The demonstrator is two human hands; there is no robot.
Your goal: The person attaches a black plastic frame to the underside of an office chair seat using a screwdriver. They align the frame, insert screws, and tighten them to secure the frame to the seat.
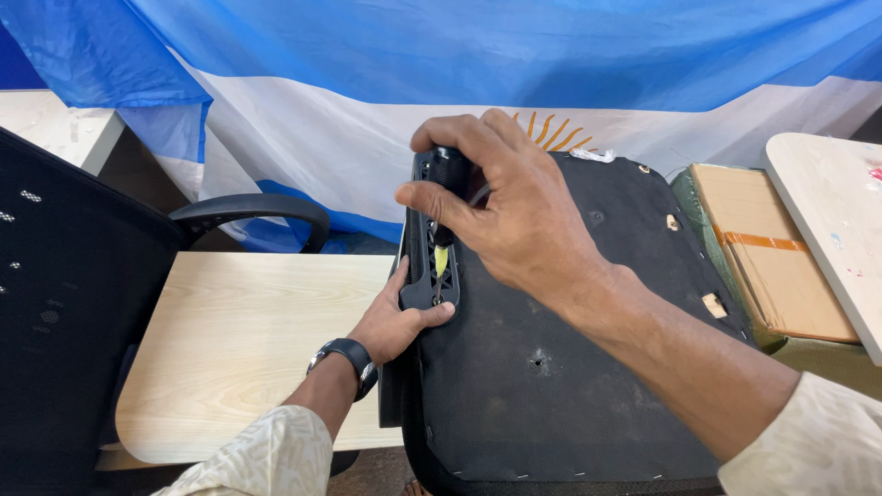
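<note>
The upturned black seat base [560,367] lies beside the pale wooden tabletop [248,340], its underside up so the black plastic bracket [430,266] along its left edge is reachable. The left hand [395,326] braces that bracket, fingers pressed together against it. The right hand [505,216] has its fingers wrapped around a black-handled screwdriver [445,197], tip down in the bracket. To the right lies a brown cardboard box [772,248] banded with orange tape.
</note>
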